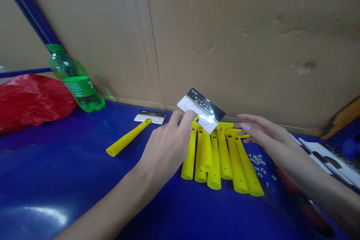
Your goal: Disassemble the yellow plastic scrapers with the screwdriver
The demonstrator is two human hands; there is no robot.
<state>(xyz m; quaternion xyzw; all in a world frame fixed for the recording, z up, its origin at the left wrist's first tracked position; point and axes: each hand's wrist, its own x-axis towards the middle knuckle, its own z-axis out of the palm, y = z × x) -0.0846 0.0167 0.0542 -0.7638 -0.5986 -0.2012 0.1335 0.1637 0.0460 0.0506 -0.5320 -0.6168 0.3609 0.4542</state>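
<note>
My left hand [168, 140] is closed at the lower left edge of a black-and-white header card [201, 109], which tilts above a row of yellow plastic handles [214, 163]. The handles are hollow tubes lying side by side, open ends toward me; the fingers and card cover some of their upper ends. My right hand [263, 131] is beside the right end of the row, fingers stretched out and apart near the handle tops. To the left, one separate yellow handle [128, 138] lies with its narrow end at another card [151, 117].
Small metal parts [256, 163] are scattered right of the handles. More black-and-white cards [332, 161] are piled at far right, and a red-and-black tool [308, 210] lies partly under my right forearm. A green bottle [77, 82] and red bag [33, 101] stand left. Cardboard [239, 45] walls the back.
</note>
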